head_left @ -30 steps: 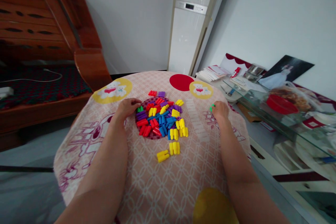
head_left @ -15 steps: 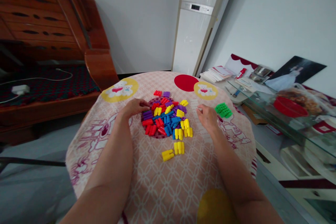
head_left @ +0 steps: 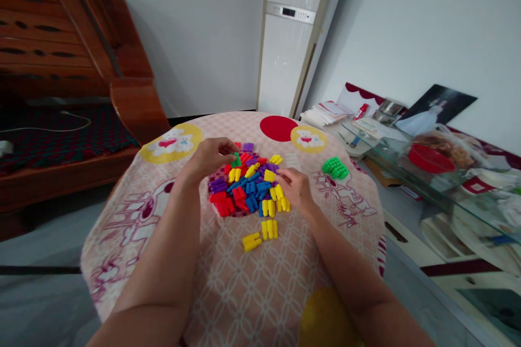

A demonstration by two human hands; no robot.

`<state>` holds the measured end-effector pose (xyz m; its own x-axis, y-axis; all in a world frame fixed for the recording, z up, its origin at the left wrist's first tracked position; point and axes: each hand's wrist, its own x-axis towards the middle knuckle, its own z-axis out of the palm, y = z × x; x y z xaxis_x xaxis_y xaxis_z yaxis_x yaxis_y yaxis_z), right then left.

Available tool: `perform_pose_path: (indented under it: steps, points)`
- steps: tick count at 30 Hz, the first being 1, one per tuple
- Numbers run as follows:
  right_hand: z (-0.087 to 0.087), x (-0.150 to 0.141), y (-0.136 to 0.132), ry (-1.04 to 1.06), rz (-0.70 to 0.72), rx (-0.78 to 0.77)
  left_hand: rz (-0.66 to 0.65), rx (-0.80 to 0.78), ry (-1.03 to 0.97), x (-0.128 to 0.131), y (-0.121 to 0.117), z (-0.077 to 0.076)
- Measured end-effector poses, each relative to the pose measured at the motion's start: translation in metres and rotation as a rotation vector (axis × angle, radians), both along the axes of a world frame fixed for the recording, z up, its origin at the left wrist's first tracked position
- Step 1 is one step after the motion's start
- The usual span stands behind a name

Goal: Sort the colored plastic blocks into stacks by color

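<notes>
My left hand is closed on a green plastic building block, held above the far left of a mixed pile of blocks. My right hand hovers at the pile's right edge, its fingers partly stretched out and holding nothing that I can see. Its fingertips are close beside a yellow block; whether they touch it is unclear. Blue blocks fill the middle of the pile, with red blocks at its near left. To the right lies a neat cluster of green blocks.
A patterned cloth covers the round table. Two yellow blocks lie nearer me than the pile. A glass-topped cabinet with papers and a red bowl stands at right, a wooden bench at left.
My right hand has left the green cluster and moved left to the pile. My left hand has lifted a green block from the pile's left edge and shifted slightly right.
</notes>
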<state>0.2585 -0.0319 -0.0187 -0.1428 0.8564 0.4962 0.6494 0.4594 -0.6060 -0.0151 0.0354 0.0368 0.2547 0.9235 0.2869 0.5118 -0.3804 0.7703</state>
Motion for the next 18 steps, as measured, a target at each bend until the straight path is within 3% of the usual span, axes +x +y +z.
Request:
perform_pose_path:
  steps: [5,8,14,18]
  points:
    - [0.003,0.0,-0.001,0.182,0.071,-0.038,-0.283,0.088,0.013,0.075,-0.023,0.005]
    - [0.006,0.003,-0.002,0.25,0.089,-0.088,-0.296,0.135,0.012,0.102,-0.033,-0.003]
    - [0.006,0.017,0.004,0.332,0.091,-0.154,-0.291,0.152,-0.063,0.108,-0.032,-0.013]
    - [0.01,0.055,0.012,0.229,-0.183,-0.06,-0.186,0.16,-0.055,0.09,-0.023,-0.008]
